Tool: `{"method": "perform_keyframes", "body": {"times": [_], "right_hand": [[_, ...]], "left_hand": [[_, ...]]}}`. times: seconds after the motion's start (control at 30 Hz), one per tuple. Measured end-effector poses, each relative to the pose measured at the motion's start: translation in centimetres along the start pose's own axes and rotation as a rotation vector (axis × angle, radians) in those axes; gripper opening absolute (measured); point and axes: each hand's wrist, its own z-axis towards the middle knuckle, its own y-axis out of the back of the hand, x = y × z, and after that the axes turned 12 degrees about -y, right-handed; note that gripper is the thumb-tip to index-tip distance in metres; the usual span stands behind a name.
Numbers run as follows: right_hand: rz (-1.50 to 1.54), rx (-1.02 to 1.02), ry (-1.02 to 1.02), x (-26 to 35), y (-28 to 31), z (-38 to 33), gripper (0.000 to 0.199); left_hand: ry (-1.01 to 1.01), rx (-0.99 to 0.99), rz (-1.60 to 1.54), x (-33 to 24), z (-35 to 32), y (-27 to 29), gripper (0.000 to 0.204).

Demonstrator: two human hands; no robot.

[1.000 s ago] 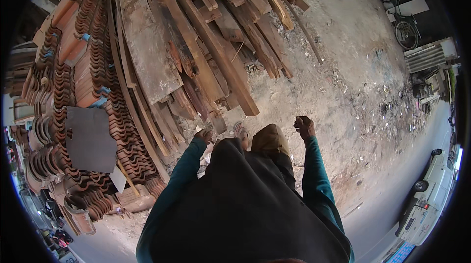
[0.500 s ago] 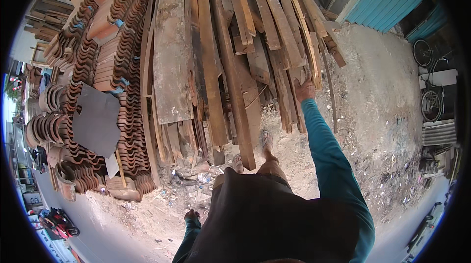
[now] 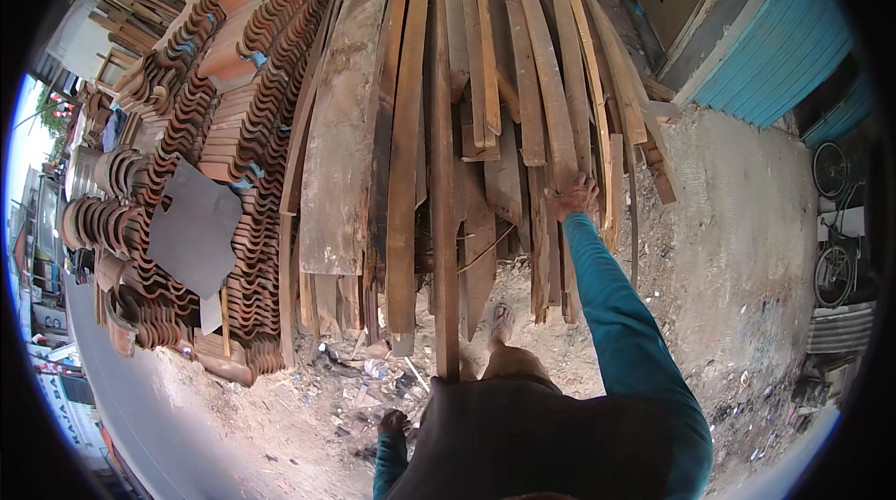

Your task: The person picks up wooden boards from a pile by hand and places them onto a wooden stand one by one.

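Observation:
My right hand (image 3: 571, 197) reaches forward in a teal sleeve. Its fingers are closed over the near end of a wooden plank (image 3: 549, 98), on the right side of a large pile of long timber. Just right of that hand runs a narrower, lighter wooden strip (image 3: 592, 80). My left hand (image 3: 394, 422) hangs low beside my body, away from the wood, its fingers curled and nothing visible in them. A longer beam (image 3: 444, 248) juts from the pile towards my body, its near end meeting my dark shirt. On the pile's left lies a wide, whitish-stained board (image 3: 341, 126).
Stacked clay roof tiles (image 3: 257, 267) stand left of the timber, with a torn grey sheet (image 3: 194, 234) on them. Rubble and litter (image 3: 369, 388) cover the ground by my feet. To the right are a concrete strip (image 3: 737, 220), a blue corrugated panel (image 3: 775, 42) and a bicycle (image 3: 833, 271).
The view has shifted, so the pile sits lower and nearer. My right hand has moved left from the strips' ends onto the plank end. The left hand still hangs low.

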Motion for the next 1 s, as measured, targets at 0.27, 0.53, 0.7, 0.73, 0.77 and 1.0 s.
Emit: {"method": "perform_keyframes", "body": {"times": [0.27,0.53,0.7,0.73,0.77,1.0], "right_hand": [[-0.025,-0.006,0.039,-0.1,-2.6,3.4,0.101],[-0.079,0.073,0.311,0.3,2.2,2.3,0.107],[0.06,-0.206,0.354,3.2,0.5,-1.4,0.088],[0.058,-0.25,0.398,3.8,2.1,-4.6,0.079],[0.102,-0.127,0.403,4.3,2.7,-5.8,0.077],[0.139,0.229,0.635,4.0,-0.1,-11.3,0.058]], "left_hand": [[-0.118,0.098,0.126,4.3,0.7,0.7,0.046],[0.004,-0.018,0.058,10.4,0.8,2.0,0.031],[0.079,-0.012,-0.001,10.7,2.0,3.0,0.023],[0.095,-0.01,-0.023,10.8,2.3,3.1,0.022],[0.104,0.002,-0.046,10.6,2.9,3.4,0.021],[-0.156,0.012,-0.027,1.7,6.3,1.2,0.032]]}}
